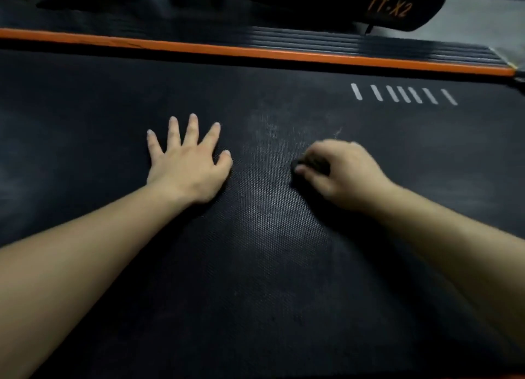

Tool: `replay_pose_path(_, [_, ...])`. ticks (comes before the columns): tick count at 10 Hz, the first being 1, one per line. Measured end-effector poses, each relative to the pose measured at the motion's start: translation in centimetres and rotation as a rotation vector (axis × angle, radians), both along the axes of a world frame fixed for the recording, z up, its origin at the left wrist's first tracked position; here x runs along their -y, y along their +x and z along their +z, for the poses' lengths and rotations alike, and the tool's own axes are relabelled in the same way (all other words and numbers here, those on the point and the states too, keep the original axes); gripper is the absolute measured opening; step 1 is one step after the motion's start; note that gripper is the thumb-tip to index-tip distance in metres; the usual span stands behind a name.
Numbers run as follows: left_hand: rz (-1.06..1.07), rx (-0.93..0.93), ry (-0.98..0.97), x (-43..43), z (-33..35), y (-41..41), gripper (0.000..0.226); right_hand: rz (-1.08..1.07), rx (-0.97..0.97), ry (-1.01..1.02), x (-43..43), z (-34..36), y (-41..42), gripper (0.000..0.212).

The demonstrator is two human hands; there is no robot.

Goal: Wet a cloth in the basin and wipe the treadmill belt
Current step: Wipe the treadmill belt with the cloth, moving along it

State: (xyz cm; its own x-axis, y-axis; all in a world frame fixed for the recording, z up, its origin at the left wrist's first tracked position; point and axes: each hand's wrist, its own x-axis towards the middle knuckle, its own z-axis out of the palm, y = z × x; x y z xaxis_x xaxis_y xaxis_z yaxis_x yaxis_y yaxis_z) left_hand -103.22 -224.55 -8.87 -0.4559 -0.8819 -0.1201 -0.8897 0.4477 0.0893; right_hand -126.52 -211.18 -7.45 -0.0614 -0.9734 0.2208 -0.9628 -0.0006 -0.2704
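While the left grip (187, 162) lay flat, fingers spread, on the belt (270, 250), the right grip (338, 171) curled round a dark, blurred cloth (312, 162); overlapping, firmly pressed strokes were advisable.

Grey floor (485, 17) is seen at the upper right, beyond a black cover (312, 3) lettered TT-X2; the scene is dimly lit

There are 2 bare hands, 1 left hand (187, 165) and 1 right hand (341, 174). 1 small dark cloth (312, 162), blurred, shows under the right hand. There is 1 black textured treadmill belt (255, 265), 1 long orange side strip (255, 51), 7 short white slanted marks (403, 94) and 1 black plastic cover (389, 7) lettered TT-X2.
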Motion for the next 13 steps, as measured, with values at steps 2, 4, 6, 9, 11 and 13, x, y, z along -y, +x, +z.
replay_pose_path(2, [-0.064, -0.019, 0.027, -2.3, 1.4, 0.2, 0.067, -0.158, 0.051, -0.022, -1.8, -0.2, 1.4, 0.019])
replay_pose_path(4, [-0.105, -0.076, 0.081, -10.9, 1.1, 0.9, 0.067, 0.287, 0.028, 0.107, -9.3, 0.6, 4.6, 0.031])
replay_pose_path(6, [-0.125, -0.03, 0.006, -12.5, 0.1, 1.3, 0.067, -0.05, 0.132, 0.011, -8.4, 0.3, 2.8, 0.041])
replay_pose_path(9, [-0.128, -0.03, -0.005, -12.7, 0.4, 1.3, 0.065, 0.258, 0.084, 0.083, -12.4, 1.1, 5.6, 0.033])
replay_pose_path(11, [-0.125, -0.029, 0.002, -12.7, 0.3, 1.3, 0.065, 0.441, 0.143, 0.25, -15.5, 1.9, 6.6, 0.03])
replay_pose_path(13, [-0.096, -0.051, 0.046, -12.7, 1.0, 0.9, 0.065, 0.15, 0.186, 0.057, -11.8, 1.8, -0.9, 0.035])
